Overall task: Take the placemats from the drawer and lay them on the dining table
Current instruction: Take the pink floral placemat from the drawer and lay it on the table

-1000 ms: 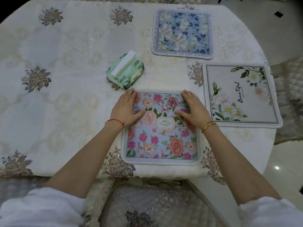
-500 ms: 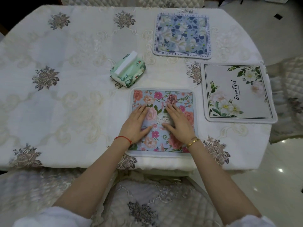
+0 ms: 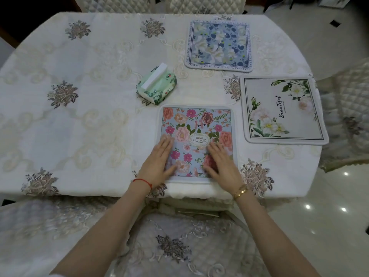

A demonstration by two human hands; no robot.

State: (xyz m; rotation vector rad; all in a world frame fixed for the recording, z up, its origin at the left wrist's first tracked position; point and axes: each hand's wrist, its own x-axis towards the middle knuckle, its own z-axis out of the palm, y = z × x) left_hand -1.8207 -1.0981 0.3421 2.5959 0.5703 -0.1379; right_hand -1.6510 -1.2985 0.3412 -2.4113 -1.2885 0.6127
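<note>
Three placemats are lying flat on the cloth-covered surface [image 3: 99,120]: a blue floral placemat [image 3: 218,44] at the far side, a white placemat [image 3: 281,110] with green leaves to the right, and a pink floral placemat [image 3: 196,136] at the near edge, just in front of the person. Both hands are resting palm-down on the near half of that pink one; the left hand [image 3: 159,164] is pressing near its left border and the right hand [image 3: 221,166] is sitting on its lower right part. The fingers of both hands are lying straight and together, gripping nothing. A green tissue pack [image 3: 156,85] is sitting just beyond the mat's far left corner, apart from it.

The mat is looking thin, light and soft, with a stitched border, so it is likely to drape if lifted. Sliding it under flat palms should be suiting it better than pinching; for lifting, two adjacent corners or opposite edges are probably the best hold. The cloth underneath may be bunching if dragged hard.
</note>
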